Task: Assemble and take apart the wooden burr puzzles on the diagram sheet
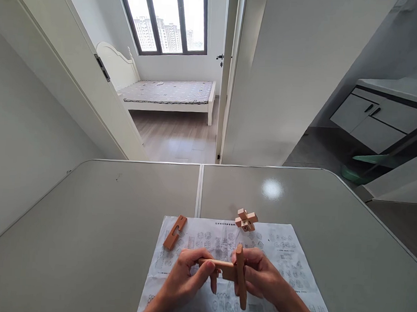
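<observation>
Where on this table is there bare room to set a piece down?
Bare tabletop left and right of the instruction sheet and beyond the wooden cluster. Crowded: mid-sheet, where left hand and right hand hold crossed pieces, and by the notched piece.

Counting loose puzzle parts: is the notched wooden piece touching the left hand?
Apart. The head view shows printed sheet between the notched wooden piece and the left hand.

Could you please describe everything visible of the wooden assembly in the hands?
The wooden assembly is two light-brown flat bars crossed: one lies level, the other stands nearly upright across it. The left hand pinches the level bar's left end; the right hand grips the crossing. It is held above the printed sheet.
</observation>
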Demonstrator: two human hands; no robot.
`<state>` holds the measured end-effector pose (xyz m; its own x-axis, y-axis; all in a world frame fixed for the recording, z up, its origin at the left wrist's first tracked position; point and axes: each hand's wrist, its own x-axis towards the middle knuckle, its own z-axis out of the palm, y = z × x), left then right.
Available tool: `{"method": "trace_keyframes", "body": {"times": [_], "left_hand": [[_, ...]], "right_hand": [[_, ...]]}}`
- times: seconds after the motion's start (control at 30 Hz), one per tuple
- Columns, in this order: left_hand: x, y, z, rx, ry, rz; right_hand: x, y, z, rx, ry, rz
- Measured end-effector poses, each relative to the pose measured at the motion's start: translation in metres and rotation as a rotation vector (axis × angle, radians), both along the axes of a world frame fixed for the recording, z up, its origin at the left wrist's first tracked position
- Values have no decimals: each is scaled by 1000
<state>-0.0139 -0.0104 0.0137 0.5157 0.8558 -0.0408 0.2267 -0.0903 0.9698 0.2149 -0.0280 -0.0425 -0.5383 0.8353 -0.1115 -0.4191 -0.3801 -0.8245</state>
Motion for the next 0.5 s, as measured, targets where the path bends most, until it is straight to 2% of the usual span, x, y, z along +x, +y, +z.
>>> {"method": "trace_keyframes", "body": {"times": [0.07, 0.13, 0.2, 0.27, 0.33, 0.5], "left_hand": [[-2, 2, 0, -7, -13, 1], [-6, 5, -1, -40, -55, 26], [-11, 9, -4, -93, -96, 71], [-15, 12, -5, -103, -98, 143], [-16, 14, -4, -31, -57, 222], [-8, 14, -2, 285, 155, 349]], "right_hand": [[2, 0, 0, -17, 47, 0], [5, 0, 1, -33, 109, -59], [7, 2, 4, -32, 142, -145], [8, 5, 10, -4, 100, -172], [7, 7, 17, 42, 12, -188], [-5, 7, 27, 123, -270, -314]]}}
